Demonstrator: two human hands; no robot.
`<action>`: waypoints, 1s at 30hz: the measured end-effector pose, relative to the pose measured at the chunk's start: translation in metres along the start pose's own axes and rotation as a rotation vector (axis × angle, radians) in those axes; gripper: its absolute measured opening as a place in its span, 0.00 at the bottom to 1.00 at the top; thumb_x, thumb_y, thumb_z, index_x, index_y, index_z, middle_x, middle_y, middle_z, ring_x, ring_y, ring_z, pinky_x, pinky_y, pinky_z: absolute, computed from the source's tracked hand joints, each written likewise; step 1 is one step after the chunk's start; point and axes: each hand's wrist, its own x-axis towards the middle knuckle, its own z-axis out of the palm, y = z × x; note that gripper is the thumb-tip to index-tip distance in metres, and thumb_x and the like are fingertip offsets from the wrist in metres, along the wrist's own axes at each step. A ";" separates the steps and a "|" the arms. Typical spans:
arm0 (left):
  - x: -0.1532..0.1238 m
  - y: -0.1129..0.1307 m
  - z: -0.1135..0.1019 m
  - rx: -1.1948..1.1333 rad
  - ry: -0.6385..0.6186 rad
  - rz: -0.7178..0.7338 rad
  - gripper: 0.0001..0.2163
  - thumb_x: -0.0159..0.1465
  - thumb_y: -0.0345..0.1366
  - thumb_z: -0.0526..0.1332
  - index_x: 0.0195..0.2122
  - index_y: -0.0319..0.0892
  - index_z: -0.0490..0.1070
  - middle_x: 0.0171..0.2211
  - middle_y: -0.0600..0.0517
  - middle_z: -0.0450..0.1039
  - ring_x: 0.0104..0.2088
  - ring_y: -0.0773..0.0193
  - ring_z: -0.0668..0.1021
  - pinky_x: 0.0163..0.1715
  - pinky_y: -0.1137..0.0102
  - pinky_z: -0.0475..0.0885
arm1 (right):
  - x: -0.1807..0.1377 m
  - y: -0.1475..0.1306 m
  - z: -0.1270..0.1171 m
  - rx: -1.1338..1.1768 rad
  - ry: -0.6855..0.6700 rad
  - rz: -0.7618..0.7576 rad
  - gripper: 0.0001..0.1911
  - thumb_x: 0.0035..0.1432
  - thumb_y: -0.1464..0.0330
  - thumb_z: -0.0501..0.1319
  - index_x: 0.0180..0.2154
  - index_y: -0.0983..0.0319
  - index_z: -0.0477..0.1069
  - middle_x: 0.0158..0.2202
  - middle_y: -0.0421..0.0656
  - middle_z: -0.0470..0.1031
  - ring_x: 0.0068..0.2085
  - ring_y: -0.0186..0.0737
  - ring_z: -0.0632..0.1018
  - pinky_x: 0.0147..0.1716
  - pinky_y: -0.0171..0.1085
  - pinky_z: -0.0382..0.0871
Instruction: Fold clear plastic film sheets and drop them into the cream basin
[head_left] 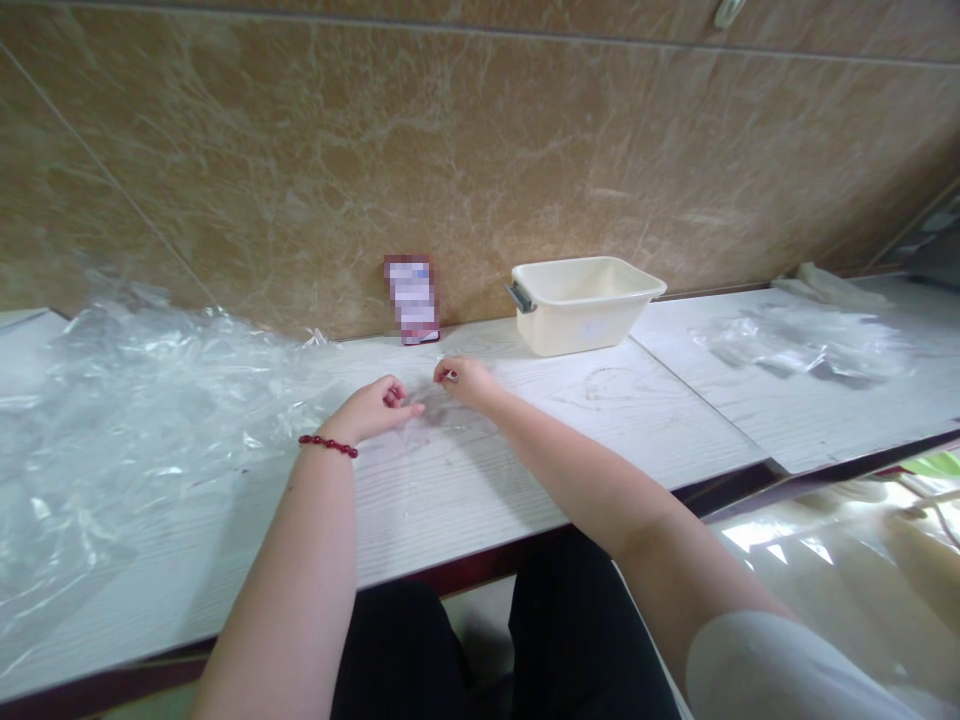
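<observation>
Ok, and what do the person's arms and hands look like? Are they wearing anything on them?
The left hand and right hand are both bare. Round the left wrist goes a dark red beaded bracelet. On the right arm, a pale, whitish sleeve shows near the bottom corner; no left sleeve is in view.

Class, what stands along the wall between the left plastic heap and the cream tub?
Head view: a red-edged, pixelated rectangular object stands by the wall, between plastic heap and cream tub.
</observation>
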 end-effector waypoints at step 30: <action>0.009 -0.025 -0.003 0.320 -0.109 0.100 0.24 0.49 0.55 0.52 0.45 0.52 0.67 0.55 0.51 0.53 0.54 0.54 0.56 0.51 0.64 0.51 | 0.001 -0.002 -0.009 -0.216 -0.155 0.119 0.12 0.46 0.75 0.54 0.31 0.59 0.73 0.30 0.40 0.72 0.34 0.33 0.70 0.37 0.30 0.59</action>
